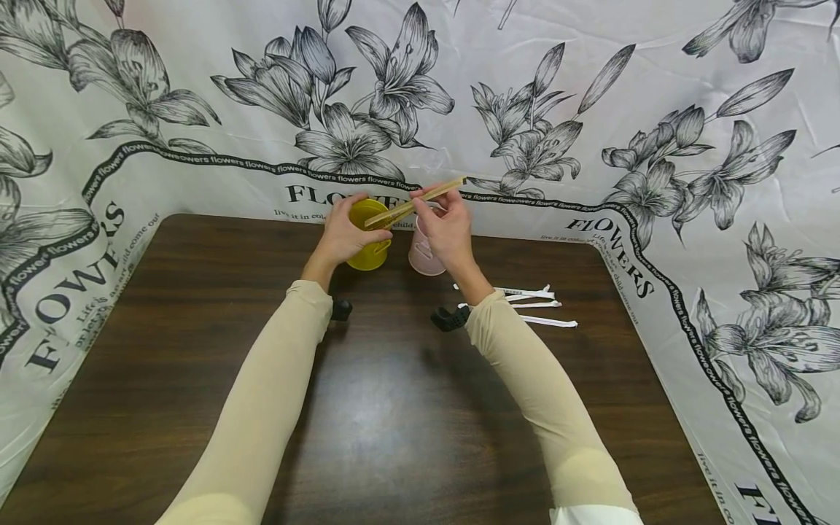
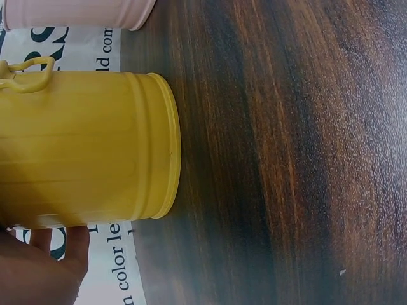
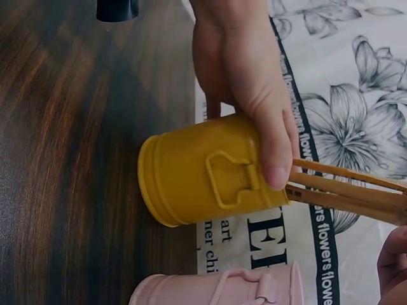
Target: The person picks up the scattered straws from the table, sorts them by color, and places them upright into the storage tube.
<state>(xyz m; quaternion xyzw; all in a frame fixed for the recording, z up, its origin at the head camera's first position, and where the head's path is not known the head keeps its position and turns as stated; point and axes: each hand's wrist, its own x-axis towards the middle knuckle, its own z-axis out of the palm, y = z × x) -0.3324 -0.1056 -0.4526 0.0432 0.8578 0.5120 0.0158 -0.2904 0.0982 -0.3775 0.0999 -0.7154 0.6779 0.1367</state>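
Observation:
A small yellow metal bucket (image 1: 370,259) stands at the far edge of the dark table, and my left hand (image 1: 340,235) grips it near the rim. The right wrist view shows the left thumb over the rim of that bucket (image 3: 191,171), just above its wire handle. My right hand (image 1: 451,232) holds a few slim wooden chopsticks (image 1: 420,202) slanting down to the left. Their lower ends are at the bucket's mouth; how deep they reach inside cannot be told. Beside it is a pink bucket (image 1: 426,260), partly behind my right hand.
Several thin white paper-wrapped sticks (image 1: 541,305) lie on the table to the right, partly behind my right forearm. A white cloth printed with flowers (image 1: 525,146) hangs directly behind the table (image 1: 387,408). Black wrist mounts (image 1: 449,318) sit under both wrists.

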